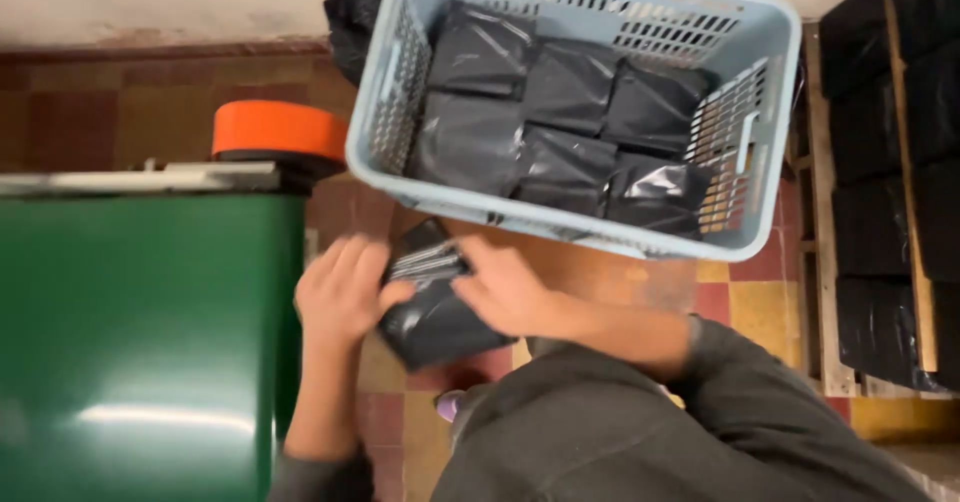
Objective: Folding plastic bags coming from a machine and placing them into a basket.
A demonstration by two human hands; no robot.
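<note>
Both hands are on one flat black plastic pouch [432, 307] held above the tiled floor: the left hand [340, 297] grips its edge, fingers curled over it, the right hand [505, 287] pressing its top. It looks mid-packing; next it likely needs a free spot among the black pouches in the pale blue slotted plastic basket [745, 177] just beyond.

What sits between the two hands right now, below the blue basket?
In the head view, a black plastic pouch lies between the left hand and right hand; both grip it, just below the light-blue basket.
</note>
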